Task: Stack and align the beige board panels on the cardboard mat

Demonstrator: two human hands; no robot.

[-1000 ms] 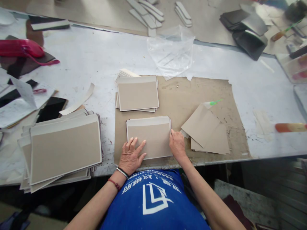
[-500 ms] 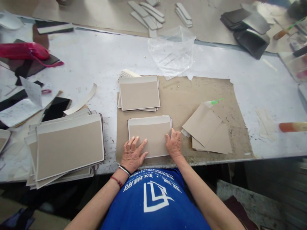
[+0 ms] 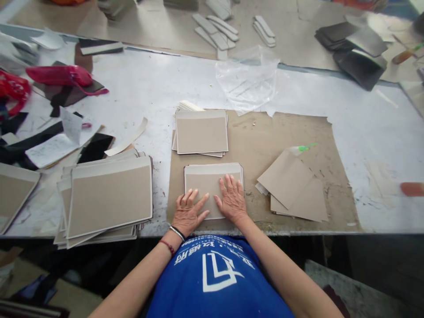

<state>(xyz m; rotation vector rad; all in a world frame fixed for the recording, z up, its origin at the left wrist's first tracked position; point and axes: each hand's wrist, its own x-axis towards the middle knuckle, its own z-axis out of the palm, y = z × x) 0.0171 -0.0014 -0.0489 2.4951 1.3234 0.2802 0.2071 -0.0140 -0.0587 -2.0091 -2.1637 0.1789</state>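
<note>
The blue garment bears a white angular logo.

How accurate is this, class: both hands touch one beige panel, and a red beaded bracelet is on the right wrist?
Not quite: the head view shows the red beaded bracelet on the left wrist, not the right. The left hand and right hand do both touch one beige panel.

Room to pass: over the mat, between panel and sheets. Obstructions: 1 pile beyond the panel; 1 larger stack left of the mat.
</note>
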